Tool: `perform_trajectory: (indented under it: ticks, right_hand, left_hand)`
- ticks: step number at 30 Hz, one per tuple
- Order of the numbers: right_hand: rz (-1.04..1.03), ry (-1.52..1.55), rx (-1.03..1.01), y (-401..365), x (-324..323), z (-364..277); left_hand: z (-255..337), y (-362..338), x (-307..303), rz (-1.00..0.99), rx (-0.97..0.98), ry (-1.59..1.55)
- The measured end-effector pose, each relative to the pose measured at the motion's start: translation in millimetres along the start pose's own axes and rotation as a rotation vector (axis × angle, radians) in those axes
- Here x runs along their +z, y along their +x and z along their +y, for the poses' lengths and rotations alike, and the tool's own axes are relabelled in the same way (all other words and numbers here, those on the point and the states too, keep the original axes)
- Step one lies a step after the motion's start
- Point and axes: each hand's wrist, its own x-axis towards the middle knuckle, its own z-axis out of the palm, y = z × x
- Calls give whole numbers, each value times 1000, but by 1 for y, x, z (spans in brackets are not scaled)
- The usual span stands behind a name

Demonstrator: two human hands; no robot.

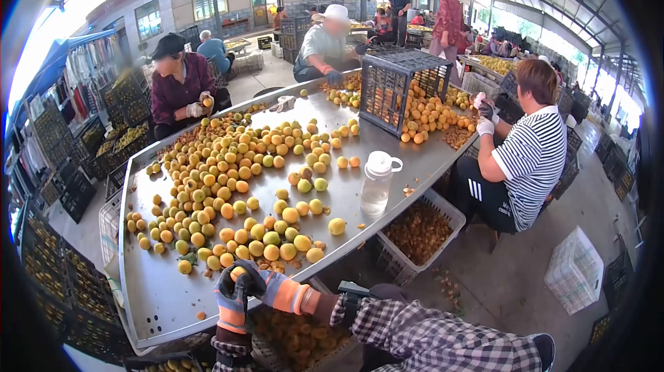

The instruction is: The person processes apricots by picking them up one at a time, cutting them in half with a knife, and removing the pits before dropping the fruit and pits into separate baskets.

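My left grip [232, 303] comes up from the near side, gloved, with the forearm upright, a checked cuff at the wrist and the fingers curled shut at the top. My right grip [271, 289] reaches in from the right on a bent arm in a checked sleeve. Its gloved fingers are closed and pressed against the left ones, so the two hands touch.

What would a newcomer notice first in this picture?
First, the mass of yellow-orange apricots spread over the long metal table. Next, the black crate tipped at its far end, spilling fruit. At the near edge, the gloved left hand and right hand hold one apricot.
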Motion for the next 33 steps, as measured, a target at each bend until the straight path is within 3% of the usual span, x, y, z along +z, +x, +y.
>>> perform_trajectory:
  ticks: [5,7,11,13,17,19,21,25,27,32,33]
  right_hand:
    - [-45,236,145,-3,5,6]
    - [-112,20,11,-4,6,10]
    - [10,80,-101,-3,-12,-4]
    - [18,609,179,2,-35,-29]
    - [51,578,167,1,-29,-22]
    - [-30,579,263,1,-37,-27]
    - [-13,633,257,0,-27,-20]
    - [70,642,129,4,-25,-20]
    - [70,652,136,4,-24,-19]
    - [13,726,186,0,-27,-20]
    - [29,505,113,-2,-21,-12]
  left_hand:
    - [2,-2,4,7,43,42]
    - [2,-2,5,-2,66,38]
    - [-1,-4,7,24,46,30]
    - [-1,-6,9,35,35,28]
    - [0,-7,14,78,78,95]
    - [1,-8,13,93,71,89]
    - [4,-9,7,71,-129,34]
    - [1,-5,7,43,-104,42]
    - [10,-4,13,60,33,79]
    - [15,-2,5,-19,-15,183]
    - [21,-2,3,-41,-164,122]
